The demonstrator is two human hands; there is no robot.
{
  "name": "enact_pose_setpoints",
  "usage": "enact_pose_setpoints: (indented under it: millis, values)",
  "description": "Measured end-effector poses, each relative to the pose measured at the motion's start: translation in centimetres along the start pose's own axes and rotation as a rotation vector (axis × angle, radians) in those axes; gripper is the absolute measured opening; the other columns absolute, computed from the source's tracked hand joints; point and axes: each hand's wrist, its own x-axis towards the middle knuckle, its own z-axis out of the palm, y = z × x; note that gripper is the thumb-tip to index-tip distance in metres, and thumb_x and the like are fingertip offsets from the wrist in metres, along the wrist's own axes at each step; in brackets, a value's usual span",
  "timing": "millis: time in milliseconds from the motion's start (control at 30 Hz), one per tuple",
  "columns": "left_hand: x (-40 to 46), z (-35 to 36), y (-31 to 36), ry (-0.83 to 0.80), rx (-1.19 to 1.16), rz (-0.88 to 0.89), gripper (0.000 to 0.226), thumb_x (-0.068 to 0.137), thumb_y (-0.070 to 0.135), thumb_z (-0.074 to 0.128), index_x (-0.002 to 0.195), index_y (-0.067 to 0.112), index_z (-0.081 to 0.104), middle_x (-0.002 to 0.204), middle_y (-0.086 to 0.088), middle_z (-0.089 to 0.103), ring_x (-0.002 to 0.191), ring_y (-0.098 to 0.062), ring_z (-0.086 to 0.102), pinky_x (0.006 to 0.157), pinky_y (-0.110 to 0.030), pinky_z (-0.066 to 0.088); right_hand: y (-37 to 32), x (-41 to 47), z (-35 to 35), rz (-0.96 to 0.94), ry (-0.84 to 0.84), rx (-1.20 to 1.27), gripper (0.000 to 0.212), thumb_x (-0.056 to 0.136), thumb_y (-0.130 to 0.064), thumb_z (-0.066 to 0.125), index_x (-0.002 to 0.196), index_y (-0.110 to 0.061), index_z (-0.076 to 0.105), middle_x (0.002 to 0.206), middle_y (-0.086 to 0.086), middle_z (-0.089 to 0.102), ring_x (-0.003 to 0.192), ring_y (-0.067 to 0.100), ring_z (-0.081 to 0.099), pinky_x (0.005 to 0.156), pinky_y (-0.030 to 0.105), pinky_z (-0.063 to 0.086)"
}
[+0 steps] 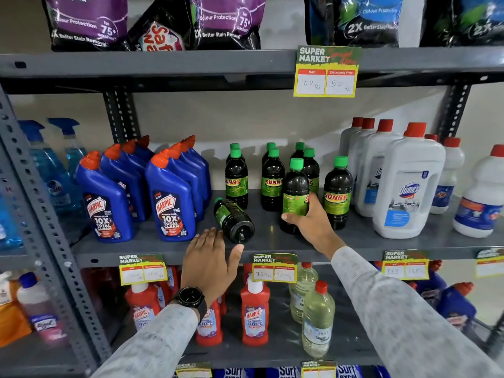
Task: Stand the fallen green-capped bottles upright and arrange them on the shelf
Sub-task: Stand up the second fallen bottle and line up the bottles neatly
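One dark green-capped bottle (234, 219) lies on its side on the grey shelf (354, 238), its base toward me. My left hand (211, 257) hovers open just in front of that base, fingers spread. My right hand (311, 222) grips an upright green-capped bottle (296, 192) around its lower label, its base at or just above the shelf. Several more green-capped bottles stand upright behind, such as the left one (236, 178) and the rightmost one (338, 190).
Blue Harpic bottles (170, 197) stand to the left, white red-capped Domex jugs (406, 184) to the right. Price tags (274, 268) hang on the shelf's front edge. Detergent pouches fill the shelf above; red and clear bottles (317, 320) sit below.
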Motion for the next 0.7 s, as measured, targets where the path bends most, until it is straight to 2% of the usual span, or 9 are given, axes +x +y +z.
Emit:
enact_pose_setpoints:
  millis: [133, 200, 333, 433, 467, 600, 700]
  values:
    - [-0.01, -0.02, 0.03, 0.001, 0.005, 0.004, 0.081, 0.102, 0.066, 0.02, 0.137, 0.006, 0.061, 0.144, -0.017, 0.062, 0.136, -0.032, 0.056, 0.119, -0.047, 0.039, -0.47, -0.22, 0.09, -0.042, 0.055, -0.004, 0.08, 0.072, -0.02, 0.095, 0.133, -0.022, 0.044, 0.119, -0.004, 0.068, 0.106, 0.014, 0.066, 0.093, 0.032, 0.052]
    - [-0.05, -0.06, 0.05, 0.002, 0.007, 0.005, 0.081, 0.102, 0.066, 0.019, 0.137, 0.006, 0.061, 0.144, -0.017, 0.062, 0.136, -0.032, 0.056, 0.118, -0.047, 0.039, -0.39, -0.06, 0.12, -0.044, 0.047, 0.005, 0.074, 0.076, -0.02, 0.092, 0.131, -0.026, 0.043, 0.12, -0.004, 0.067, 0.108, 0.014, 0.066, 0.096, 0.034, 0.051]
    - [-0.1, -0.08, 0.08, 0.002, 0.007, 0.0, 0.082, 0.102, 0.066, 0.018, 0.139, 0.007, 0.059, 0.146, -0.016, 0.06, 0.139, -0.031, 0.054, 0.12, -0.046, 0.037, -0.08, 0.1, 0.04, -0.007, 0.013, 0.065, 0.059, 0.086, -0.007, 0.078, 0.132, -0.027, 0.047, 0.114, -0.008, 0.069, 0.109, 0.015, 0.066, 0.102, 0.039, 0.051]
    - [-0.14, -0.07, 0.08, 0.006, 0.0, 0.0, 0.082, 0.101, 0.067, 0.018, 0.138, 0.006, 0.06, 0.145, -0.017, 0.061, 0.138, -0.032, 0.054, 0.119, -0.047, 0.038, -0.32, -0.16, 0.16, -0.033, 0.029, 0.002, 0.062, 0.085, -0.014, 0.084, 0.134, -0.022, 0.046, 0.111, -0.012, 0.066, 0.098, 0.0, 0.063, 0.093, 0.03, 0.049]
    - [-0.15, -0.08, 0.09, 0.009, -0.003, 0.001, 0.082, 0.101, 0.067, 0.018, 0.137, 0.006, 0.061, 0.145, -0.017, 0.061, 0.137, -0.032, 0.055, 0.119, -0.047, 0.038, -0.44, -0.23, 0.22, -0.046, 0.03, -0.006, 0.063, 0.083, -0.016, 0.086, 0.132, -0.021, 0.046, 0.111, -0.011, 0.066, 0.097, 0.0, 0.063, 0.091, 0.029, 0.049]
    - [-0.11, -0.16, 0.15, 0.008, -0.01, -0.003, 0.085, 0.101, 0.069, 0.015, 0.137, 0.007, 0.061, 0.145, -0.016, 0.061, 0.137, -0.031, 0.055, 0.119, -0.047, 0.038, -0.3, 0.0, 0.21, -0.065, 0.015, 0.013, 0.069, 0.079, -0.016, 0.089, 0.131, -0.022, 0.044, 0.122, -0.002, 0.066, 0.112, 0.016, 0.065, 0.099, 0.036, 0.051]
    - [-0.07, -0.06, 0.12, 0.007, -0.009, -0.008, 0.085, 0.101, 0.069, 0.014, 0.138, 0.008, 0.06, 0.146, -0.015, 0.06, 0.139, -0.03, 0.053, 0.12, -0.046, 0.037, -0.34, -0.11, 0.01, -0.032, -0.01, 0.008, 0.065, 0.084, -0.007, 0.081, 0.135, -0.022, 0.043, 0.117, -0.005, 0.066, 0.112, 0.02, 0.063, 0.099, 0.037, 0.048]
